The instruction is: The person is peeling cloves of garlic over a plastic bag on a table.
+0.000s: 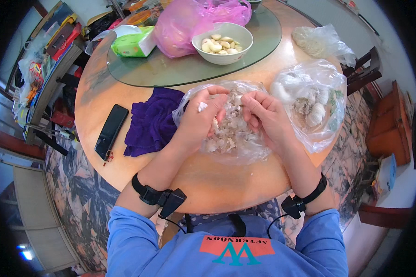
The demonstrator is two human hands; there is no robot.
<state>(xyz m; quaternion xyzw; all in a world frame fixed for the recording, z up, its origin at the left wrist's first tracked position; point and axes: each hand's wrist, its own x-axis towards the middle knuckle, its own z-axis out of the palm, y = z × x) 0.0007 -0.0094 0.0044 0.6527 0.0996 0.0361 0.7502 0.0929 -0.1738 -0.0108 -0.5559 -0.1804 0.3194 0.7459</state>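
Over a clear plastic bag (241, 155) strewn with papery garlic skins (228, 133), both of my hands are raised close together. My left hand (201, 114) is curled around a pale piece, apparently garlic, mostly hidden by the fingers. A white scrap (202, 106) clings near the base of its thumb. Thumb and forefinger of my right hand (268, 112) pinch a thin pale bit of skin (237, 100); its other fingers are curled. To the right, another clear bag (284, 121) holds several whole garlic bulbs (315, 115). Peeled cloves (223, 45) fill part of a white bowl (223, 61).
The bowl shares a glass turntable (149, 74) with a pink plastic bag (178, 27) and a green tissue pack (132, 43). On the round table (211, 194), a purple cloth (152, 121) and a black phone (111, 131) lie left. Another clear bag (319, 41) sits far right.
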